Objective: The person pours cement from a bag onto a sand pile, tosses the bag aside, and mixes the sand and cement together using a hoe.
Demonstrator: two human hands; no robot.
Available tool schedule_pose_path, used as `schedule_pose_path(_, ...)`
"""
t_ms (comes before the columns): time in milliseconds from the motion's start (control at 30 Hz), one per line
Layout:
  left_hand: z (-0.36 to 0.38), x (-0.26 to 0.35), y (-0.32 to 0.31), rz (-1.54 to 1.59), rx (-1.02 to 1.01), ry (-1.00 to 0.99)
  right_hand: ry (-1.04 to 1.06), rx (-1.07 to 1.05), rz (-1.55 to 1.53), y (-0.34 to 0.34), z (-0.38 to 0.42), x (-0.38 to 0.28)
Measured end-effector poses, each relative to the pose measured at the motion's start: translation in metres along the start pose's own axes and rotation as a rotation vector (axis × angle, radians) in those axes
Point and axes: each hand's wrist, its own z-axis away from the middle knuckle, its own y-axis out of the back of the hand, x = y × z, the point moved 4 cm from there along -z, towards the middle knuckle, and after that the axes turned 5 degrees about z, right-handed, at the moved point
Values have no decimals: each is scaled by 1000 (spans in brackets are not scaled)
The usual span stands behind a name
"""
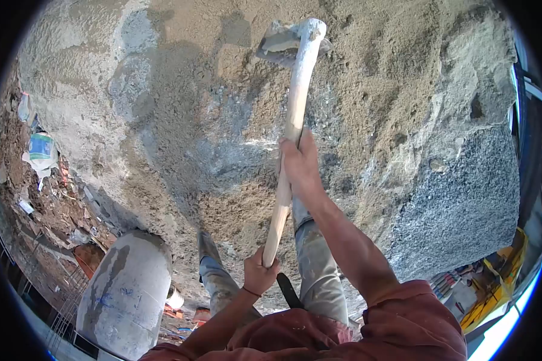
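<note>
A hoe (296,105) with a pale wooden handle reaches away from me, its metal blade (280,45) at the far end over the sandy ground. Wrapped round the middle of the handle is my right hand (301,165). Close to my body, my left hand (261,274) grips the butt end, with a dark band on the wrist. Damp sand (235,207) and grey, cement-dusted patches lie under the handle, in front of my legs.
At lower left stands a large grey concrete cylinder (126,289). Beyond it lie rubble and a white-and-blue bag (42,147). A heap of grey gravel (464,198) spreads on the right, with a yellow container (500,280) of tools below it.
</note>
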Motion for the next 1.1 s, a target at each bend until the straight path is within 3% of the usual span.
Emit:
schedule_pose_path(33, -61, 1, -47, 299, 41, -88, 158, 60, 227, 26, -34, -56)
schedule_pose_path(100, -181, 91, -108, 189, -36, -393, 427, 158, 450, 78, -134, -122)
schedule_pose_path(133, -230, 125, -139, 351, -125, -264, 559, 211, 510, 101, -179, -148)
schedule_pose_path(167, -267, 161, -161, 337, -158, -240, 550, 214, 504, 122, -216, -147)
schedule_pose_path(233, -308, 187, -214, 581, -253, -114, 353, 182, 689, 150, -284, -137)
schedule_pose_path(300, -289, 168, -258, 645, -271, 99, 138, 144, 868, 185, -313, -114)
schedule_pose_path(333, -268, 147, -279, 657, -264, 239, 97, 85, 869, 206, -329, -48)
schedule_pose_path(367, -239, 115, -298, 666, -254, 378, 142, 122, 1115, 230, -344, 22)
schedule_pose_path(400, -217, 85, -312, 617, -207, 411, 82, 186, 1186, 249, -336, 77)
schedule_pose_path(467, -178, 63, -302, 515, -263, 414, -123, 98, 697, 262, -263, 92)
schedule_pose_path(500, -156, 57, -309, 481, -278, 462, -118, 81, 652, 280, -241, 95)
schedule_pose_path(567, -92, 65, -331, 385, -258, 369, -197, 76, 590, 308, -161, 94)
schedule_pose_path(633, -6, 43, -351, 220, -284, 461, -262, 143, 565, 328, -80, 91)
schedule_pose_path(767, 163, 26, -329, -26, -528, 518, -374, 197, 408, 346, 97, 129)
schedule_pose_path(833, 219, 18, -316, -54, -523, 458, 54, 168, 822, 371, 151, 219)
schedule_pose_path(933, 226, 32, -310, -23, -563, 461, -381, 301, 395, 349, 162, 100)
schedule_pose_path(1033, 137, 72, -340, 45, -554, 295, -49, 279, 349, 377, 101, 20)
schedule_pose_path(1100, 33, 97, -376, 53, -516, 127, 170, 336, 435, 396, 31, -48)
